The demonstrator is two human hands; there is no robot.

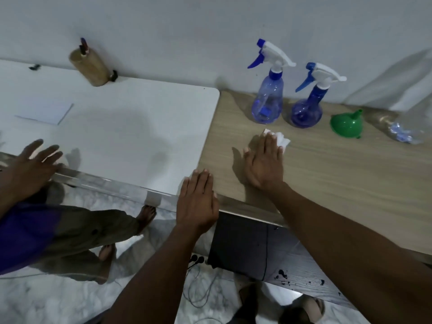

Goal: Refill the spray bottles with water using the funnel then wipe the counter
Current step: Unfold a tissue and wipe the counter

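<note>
Head view, edge: left hand [197, 202] flat, fingers straight, over the front edge of the wooden counter [339, 188].
Right hand [264, 164]: fingers straight, pressing white cloth [282, 139] mid-counter.
Spray bottles [267, 101] [306, 112]: upright by the wall [187, 31], green funnel [346, 125] beside.

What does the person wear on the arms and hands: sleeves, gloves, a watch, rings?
Nothing visible. The left hand and the right hand have no gloves or rings, no watch sits on either wrist, and both forearms are bare, with no sleeve in view. The fingernails are short.
</note>
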